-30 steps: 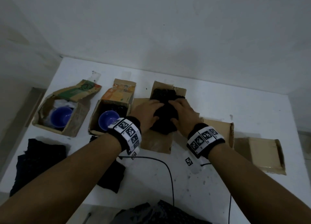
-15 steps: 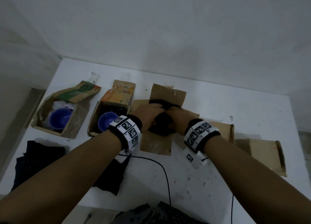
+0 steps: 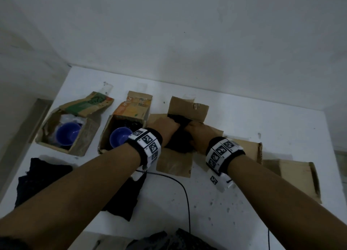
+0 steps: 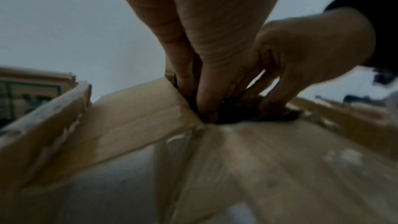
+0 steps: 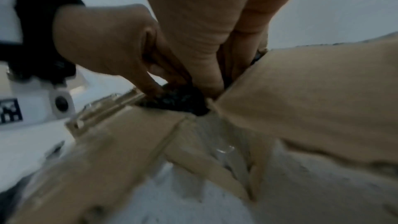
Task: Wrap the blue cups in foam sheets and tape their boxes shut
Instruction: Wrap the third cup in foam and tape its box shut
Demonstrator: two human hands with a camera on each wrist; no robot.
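In the head view both hands are down in the middle cardboard box (image 3: 187,109), whose flaps are spread open. My left hand (image 3: 165,125) and right hand (image 3: 197,131) grip a black foam bundle (image 3: 180,142) between them, fingers tucked down its sides. The left wrist view shows my left hand's fingers (image 4: 204,91) dug in beside the black foam (image 4: 237,110). In the right wrist view, the right hand (image 5: 206,81) is against the same foam (image 5: 178,101). What the foam wraps is hidden. Two blue cups (image 3: 67,135) (image 3: 120,139) sit uncovered in the two open boxes to the left.
Loose black foam sheets lie near the front left (image 3: 37,180) and under my left forearm (image 3: 124,199). Another open cardboard box (image 3: 293,174) lies flat at the right. A black cable (image 3: 185,193) runs across the white table (image 3: 262,122) towards me. A wall bounds the table's far edge.
The black foam bundle has sunk lower into the middle box. My hands have drawn closer together over it, and the far flap now shows bare.
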